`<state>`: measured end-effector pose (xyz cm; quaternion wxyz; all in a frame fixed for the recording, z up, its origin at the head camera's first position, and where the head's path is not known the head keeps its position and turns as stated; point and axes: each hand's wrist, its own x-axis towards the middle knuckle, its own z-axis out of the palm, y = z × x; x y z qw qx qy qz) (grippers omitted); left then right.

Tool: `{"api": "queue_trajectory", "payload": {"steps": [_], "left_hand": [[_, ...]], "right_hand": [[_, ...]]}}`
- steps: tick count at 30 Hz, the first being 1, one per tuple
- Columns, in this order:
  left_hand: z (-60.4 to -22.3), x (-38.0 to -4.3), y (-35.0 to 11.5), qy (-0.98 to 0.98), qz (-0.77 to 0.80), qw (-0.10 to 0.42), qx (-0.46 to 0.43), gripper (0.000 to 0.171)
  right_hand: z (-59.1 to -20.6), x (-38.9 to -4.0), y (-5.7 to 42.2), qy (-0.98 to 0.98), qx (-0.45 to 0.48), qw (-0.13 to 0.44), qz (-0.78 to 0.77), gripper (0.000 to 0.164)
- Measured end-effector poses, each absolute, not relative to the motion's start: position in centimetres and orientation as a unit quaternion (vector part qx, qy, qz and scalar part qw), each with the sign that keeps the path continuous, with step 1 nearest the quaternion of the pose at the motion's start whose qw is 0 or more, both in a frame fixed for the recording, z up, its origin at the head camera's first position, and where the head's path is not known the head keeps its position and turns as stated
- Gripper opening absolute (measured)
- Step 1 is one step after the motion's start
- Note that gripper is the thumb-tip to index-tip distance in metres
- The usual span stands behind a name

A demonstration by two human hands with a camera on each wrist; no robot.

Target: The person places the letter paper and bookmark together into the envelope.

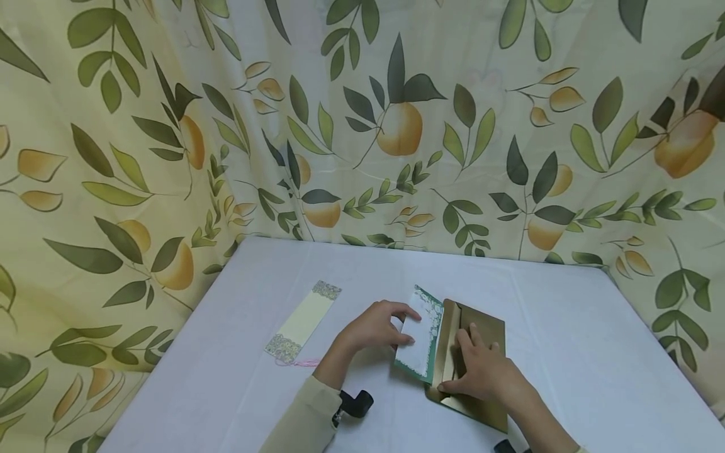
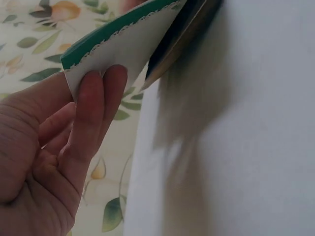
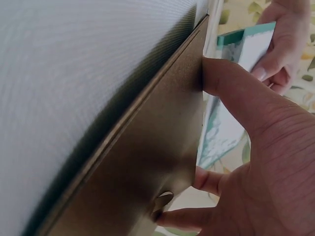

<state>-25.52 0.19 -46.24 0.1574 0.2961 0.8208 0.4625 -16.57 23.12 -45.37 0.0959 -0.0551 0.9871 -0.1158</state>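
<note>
My left hand (image 1: 376,327) pinches a white card (image 1: 418,330) with a green, flower-patterned border. The card stands tilted at the left side of a gold envelope (image 1: 488,333) on the table. In the left wrist view, fingers lie on one face of the card and the thumb is behind it. My right hand (image 1: 481,371) grips the gold envelope near its mouth, thumb toward the near end and fingers spread toward the far end. In the right wrist view, the thumb tip reaches the envelope's edge, and a small oval notch shows by a finger.
A cream bookmark (image 1: 303,321) with patterned ends and a pink tassel (image 1: 306,363) lies to the left. The white tablecloth (image 1: 226,352) covers the table, and a leaf-and-fruit curtain (image 1: 362,170) hangs behind and beside it. Black wrist cameras (image 1: 357,403) sit on both wrists.
</note>
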Motion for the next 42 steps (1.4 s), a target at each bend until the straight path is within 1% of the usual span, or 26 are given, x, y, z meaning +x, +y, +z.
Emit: {"api": "queue_trajectory", "payload": {"steps": [5,13,16,19,25,30,33,37,42], "left_hand": [[-46.8,-25.5,1.0,0.845,0.425,0.138,0.294,0.034],[-47.0,-25.2,1.2,0.832,0.455,0.162,0.273,0.033],[-46.9,-25.0,1.4,0.830,0.462,0.161,0.268,0.033],[-47.1,-24.9,1.9,0.840,0.454,0.149,0.258,0.033],[-47.6,-24.7,3.1,0.862,0.436,0.123,0.227,0.029],[-47.9,-24.5,3.8,0.858,0.455,0.095,0.217,0.028],[-48.1,-24.2,4.2,0.857,0.461,0.085,0.215,0.028],[-48.1,-24.0,4.6,0.858,0.460,0.091,0.209,0.027],[-48.0,-23.7,4.8,0.861,0.452,0.111,0.205,0.027]], "right_hand": [[-45.4,-16.5,23.2,0.987,-0.060,0.084,-0.126,0.106],[-45.4,-16.5,23.1,0.986,-0.060,0.093,-0.125,0.111],[-45.4,-16.5,23.2,0.986,-0.060,0.096,-0.125,0.113],[-45.4,-16.5,23.1,0.985,-0.063,0.096,-0.128,0.113],[-45.3,-16.6,22.9,0.984,-0.066,0.096,-0.134,0.106],[-45.4,-16.6,23.0,0.983,-0.069,0.095,-0.139,0.100],[-45.5,-16.6,23.0,0.984,-0.070,0.093,-0.135,0.101],[-45.5,-16.6,23.0,0.985,-0.074,0.087,-0.128,0.104],[-45.5,-16.6,23.0,0.984,-0.077,0.085,-0.135,0.101]]}}
